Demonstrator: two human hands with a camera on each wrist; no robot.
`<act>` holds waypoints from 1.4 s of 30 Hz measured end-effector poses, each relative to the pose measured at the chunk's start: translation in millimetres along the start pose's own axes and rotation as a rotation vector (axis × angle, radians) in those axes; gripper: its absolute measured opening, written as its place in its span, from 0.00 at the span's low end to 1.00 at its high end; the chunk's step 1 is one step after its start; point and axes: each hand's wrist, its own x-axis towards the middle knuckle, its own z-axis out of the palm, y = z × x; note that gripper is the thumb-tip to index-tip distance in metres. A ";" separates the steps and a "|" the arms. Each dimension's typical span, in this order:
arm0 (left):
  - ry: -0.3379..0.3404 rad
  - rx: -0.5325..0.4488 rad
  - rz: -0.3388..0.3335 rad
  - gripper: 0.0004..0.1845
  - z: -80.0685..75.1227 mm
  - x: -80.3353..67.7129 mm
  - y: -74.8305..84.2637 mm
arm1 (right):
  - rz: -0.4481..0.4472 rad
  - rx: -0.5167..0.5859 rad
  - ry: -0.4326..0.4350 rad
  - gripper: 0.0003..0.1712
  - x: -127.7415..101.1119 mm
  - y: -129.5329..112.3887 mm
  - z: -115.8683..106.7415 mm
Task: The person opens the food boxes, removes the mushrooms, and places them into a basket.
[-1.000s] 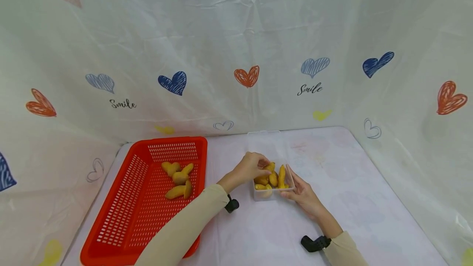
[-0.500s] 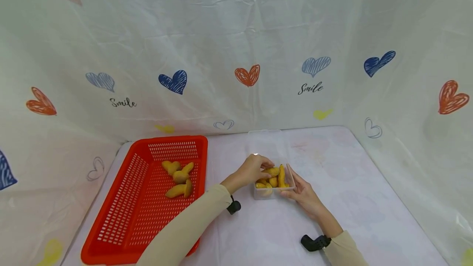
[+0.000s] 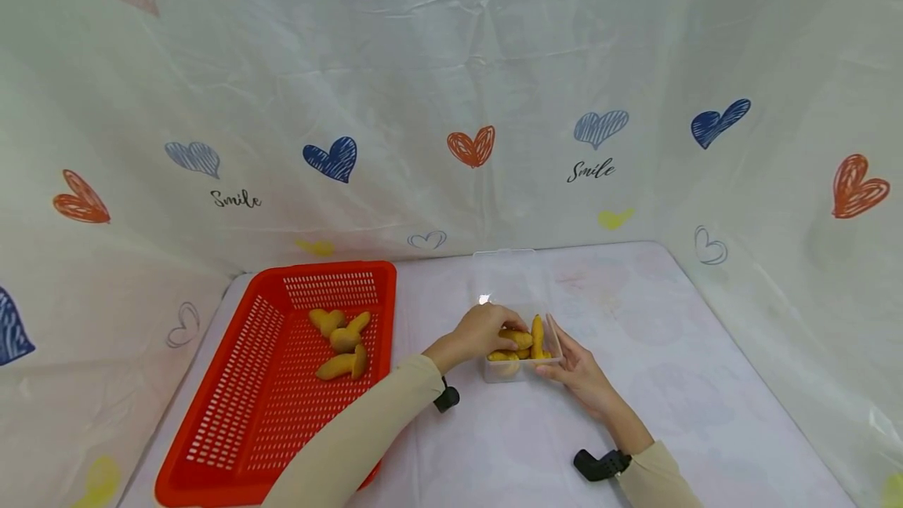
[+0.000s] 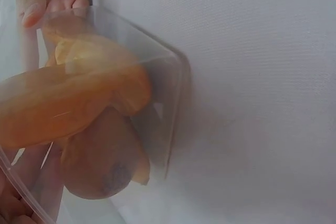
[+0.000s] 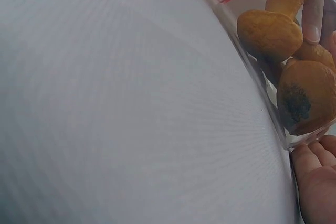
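Observation:
A clear plastic box [image 3: 502, 373] holds several yellow-brown mushrooms, one standing upright [image 3: 538, 335] along its right side. My left hand [image 3: 481, 332] reaches over the box from the left and grips a mushroom [image 3: 520, 338] lying across the others. On the box's right side, my right hand [image 3: 584, 375] holds it, thumb at the front corner and fingers along the wall. Through the clear wall in the left wrist view, mushrooms [image 4: 97, 156] are pressed together. The right wrist view shows a mushroom cap [image 5: 270, 35] against the box's side.
A red perforated basket [image 3: 386, 281] stands to the left with several mushrooms [image 3: 342, 364] inside, partly covered by my left sleeve. The box's transparent lid [image 3: 504, 269] lies open behind it. A heart-printed curtain [image 3: 395, 85] surrounds the white table [image 3: 677, 382].
My left hand has moved slightly right and lower into the box, and its mushroom has gone from tilted to lying flat. The right hand stays on the box.

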 end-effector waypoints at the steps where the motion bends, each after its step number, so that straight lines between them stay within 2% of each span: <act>1: 0.000 0.004 0.002 0.13 0.4 0.0 -0.2 | 0.001 0.000 0.000 0.53 0.0 0.1 0.0; 9: 0.009 0.015 0.018 0.12 0.7 0.1 -1.2 | -0.002 0.003 0.004 0.52 0.9 0.7 -0.5; 15: 0.015 -0.008 0.001 0.13 -1.3 1.2 0.3 | -0.002 0.009 0.003 0.52 2.6 2.0 -1.6; 23: 0.057 -0.165 -0.032 0.16 0.2 3.2 -1.5 | 0.019 -0.001 0.005 0.52 1.5 1.9 -2.6; 29: 0.104 -0.281 -0.007 0.17 -0.5 2.6 -2.2 | 0.002 -0.003 -0.015 0.52 1.2 3.2 -3.6; 36: 0.145 -0.403 0.006 0.18 -9.2 1.6 5.9 | 0.007 0.007 -0.012 0.52 0.4 1.5 -1.8; 42: 0.174 -0.412 0.000 0.19 -19.7 -0.8 13.7 | -0.005 0.005 -0.015 0.52 0.4 1.2 -1.1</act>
